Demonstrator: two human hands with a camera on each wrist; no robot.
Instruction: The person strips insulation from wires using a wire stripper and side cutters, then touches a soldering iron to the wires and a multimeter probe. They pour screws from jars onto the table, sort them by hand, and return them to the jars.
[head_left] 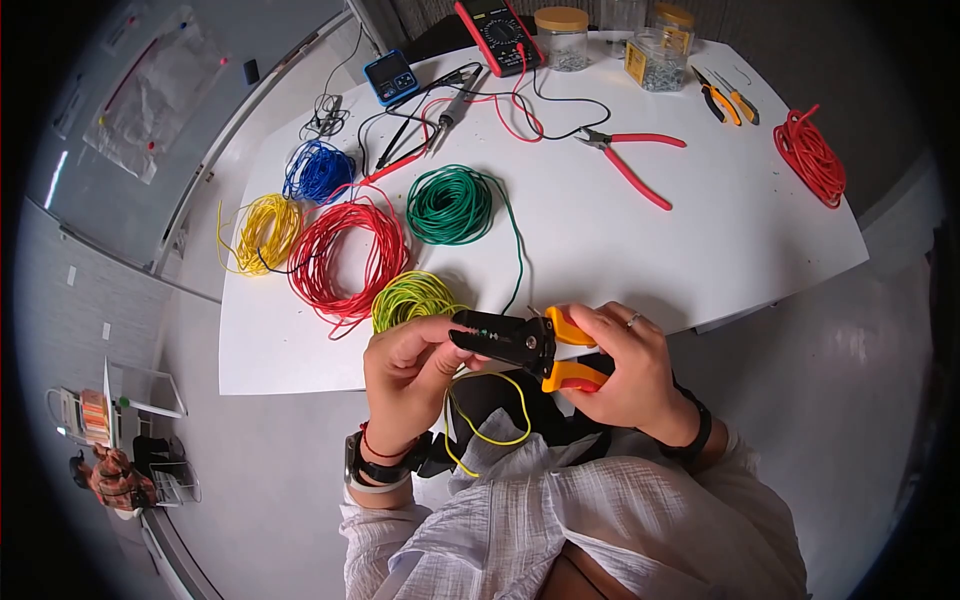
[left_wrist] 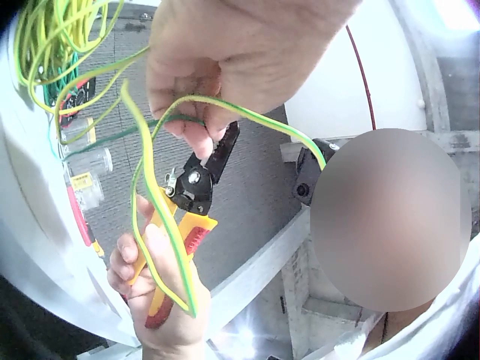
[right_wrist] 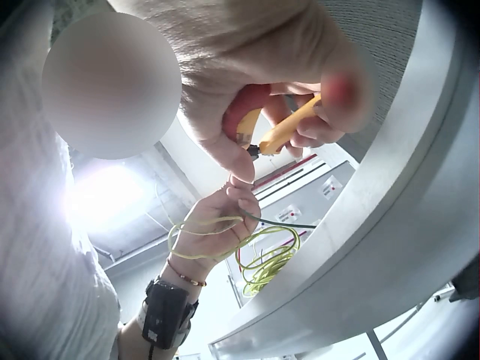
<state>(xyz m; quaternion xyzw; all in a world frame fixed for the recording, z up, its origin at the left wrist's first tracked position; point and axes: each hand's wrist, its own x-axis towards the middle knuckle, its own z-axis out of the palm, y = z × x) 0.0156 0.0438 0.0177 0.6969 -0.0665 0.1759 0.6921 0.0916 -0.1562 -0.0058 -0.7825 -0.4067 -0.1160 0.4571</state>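
My right hand [head_left: 635, 370] grips a wire stripper [head_left: 500, 338] by its orange-and-red handles, the black head pointing left. Fingertips of my left hand [head_left: 405, 375] are right at the stripper's black jaws. In the left wrist view they pinch a dark green wire [left_wrist: 112, 137], whose end is hidden by the fingers. That wire leads back to a green coil [head_left: 425, 205] on the table. A yellow-green wire [left_wrist: 146, 150] loops loosely below the left hand, over my lap, and comes from the yellow-green coil [head_left: 410, 300] beside it.
On the white table [head_left: 760, 230] lie red [head_left: 305, 265], blue [head_left: 318, 172] and yellow coils. Behind them are a soldering iron [head_left: 455, 110], a multimeter [head_left: 500, 35] with leads, and jars [head_left: 568, 55]. Red-handled pliers [head_left: 645, 188] and another red coil [head_left: 812, 160] lie rightward.
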